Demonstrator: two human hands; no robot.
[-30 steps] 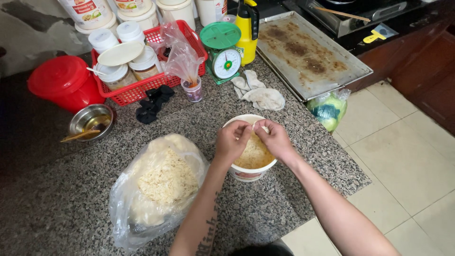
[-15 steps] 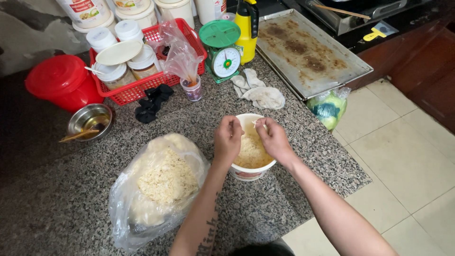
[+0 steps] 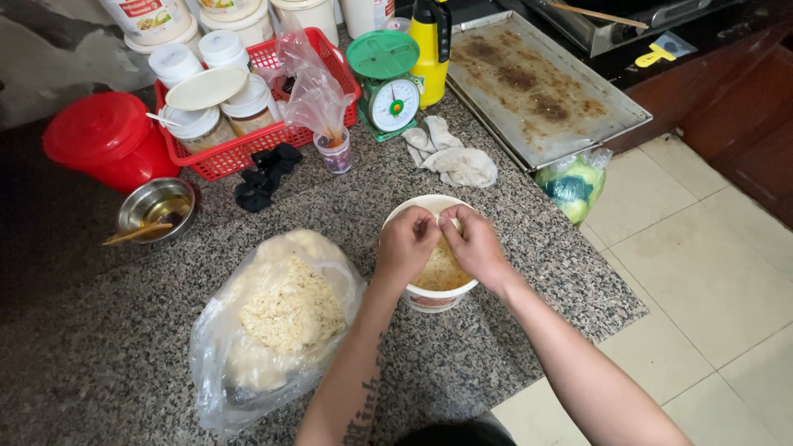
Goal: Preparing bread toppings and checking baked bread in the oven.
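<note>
A white round tub [image 3: 434, 296] with brownish crumbly filling stands on the speckled granite counter [image 3: 124, 347]. Both my hands are over its opening. My left hand [image 3: 406, 244] and my right hand [image 3: 473, 242] meet fingertip to fingertip and pinch a small pale piece between them above the far rim. To the left of the tub lies a clear plastic bag [image 3: 273, 322] full of pale crumbled food, open at the top.
At the back stand a red basket [image 3: 239, 153] of lidded jars, a red bucket [image 3: 103, 140], a steel bowl [image 3: 157, 211], a green kitchen scale [image 3: 388, 78], a yellow bottle [image 3: 431, 45], a crumpled cloth [image 3: 453, 158] and a greasy metal tray [image 3: 545, 87]. Tiled floor lies to the right.
My hands were slightly apart over the tub half a second ago; now they have come together at its far rim, fingertips pinching.
</note>
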